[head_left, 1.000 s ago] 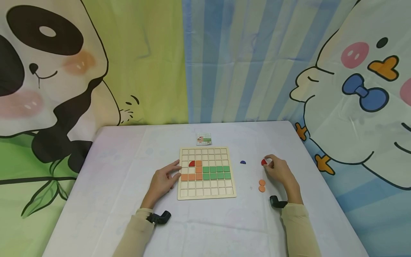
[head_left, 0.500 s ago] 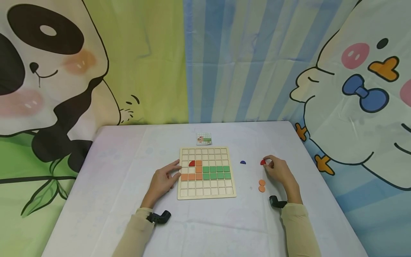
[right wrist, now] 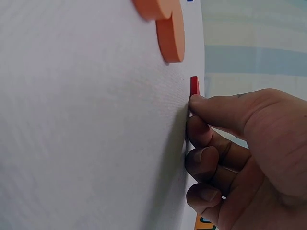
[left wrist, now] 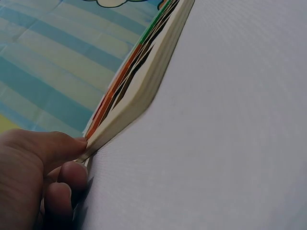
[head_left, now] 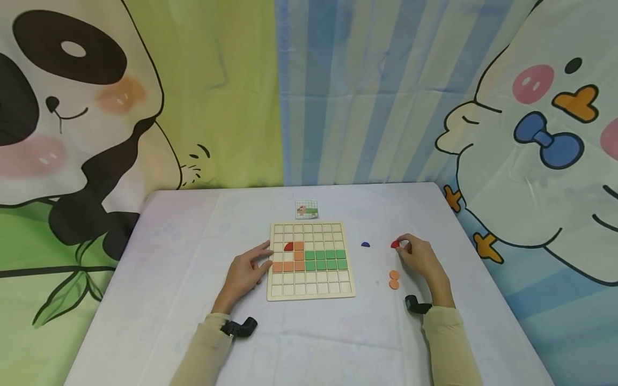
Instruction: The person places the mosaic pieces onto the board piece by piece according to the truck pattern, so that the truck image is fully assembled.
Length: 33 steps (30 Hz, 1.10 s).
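Observation:
A wooden grid board (head_left: 311,290) lies flat on the table. It carries green squares (head_left: 326,259), orange squares (head_left: 288,266) and a red quarter-circle piece (head_left: 288,247). My left hand (head_left: 245,271) holds the board's left edge; in the left wrist view the thumb (left wrist: 64,147) meets the edge above curled fingers. Out to the right, my right hand (head_left: 421,257) pinches a small red piece (right wrist: 194,85) between thumb and index finger, close at the tabletop. Most of this piece is hidden by the fingertips.
Two orange discs (head_left: 394,284) lie close together just below the right hand. A blue half-circle (head_left: 365,244) sits between board and right hand. Behind the board is a small picture card (head_left: 306,209). Printed curtains (head_left: 357,96) hang along the table's back edge.
The red piece has turned and shifted slightly left in the right hand's fingertips. My left hand and the board stay where they were.

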Available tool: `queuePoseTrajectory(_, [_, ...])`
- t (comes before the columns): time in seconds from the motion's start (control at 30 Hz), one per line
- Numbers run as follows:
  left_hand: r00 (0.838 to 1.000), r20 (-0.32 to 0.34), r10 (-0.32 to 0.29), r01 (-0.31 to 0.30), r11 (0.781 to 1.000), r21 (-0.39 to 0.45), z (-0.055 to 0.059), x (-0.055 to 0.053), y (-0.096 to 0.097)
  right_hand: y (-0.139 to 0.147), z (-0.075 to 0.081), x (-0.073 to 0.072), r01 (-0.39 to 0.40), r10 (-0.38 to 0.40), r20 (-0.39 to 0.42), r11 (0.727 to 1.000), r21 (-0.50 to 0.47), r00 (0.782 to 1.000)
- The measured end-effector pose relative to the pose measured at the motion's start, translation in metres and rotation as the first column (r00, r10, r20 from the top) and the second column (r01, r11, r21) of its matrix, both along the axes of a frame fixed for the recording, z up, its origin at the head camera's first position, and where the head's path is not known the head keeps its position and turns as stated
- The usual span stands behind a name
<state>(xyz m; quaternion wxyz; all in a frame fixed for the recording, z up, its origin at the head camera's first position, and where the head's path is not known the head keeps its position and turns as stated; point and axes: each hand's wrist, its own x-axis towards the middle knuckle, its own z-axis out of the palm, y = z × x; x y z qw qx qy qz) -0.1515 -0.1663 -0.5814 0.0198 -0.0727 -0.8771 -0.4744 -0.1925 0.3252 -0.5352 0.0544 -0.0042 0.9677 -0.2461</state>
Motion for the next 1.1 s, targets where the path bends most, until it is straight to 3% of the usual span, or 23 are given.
queuePoseTrajectory(0.67, [1.000,-0.012,-0.006,0.006,1.000,0.000,-0.001,0.000,0.000,-0.018,0.018,0.002,0.006,-0.006,0.003,1.000,0.004,1.000])
queuePoseTrajectory(1.1, [1.000,0.006,-0.007,0.007,1.000,0.003,-0.003,0.000,-0.001,-0.048,0.022,-0.001,-0.078,0.077,-0.034,0.997,-0.019,0.996])
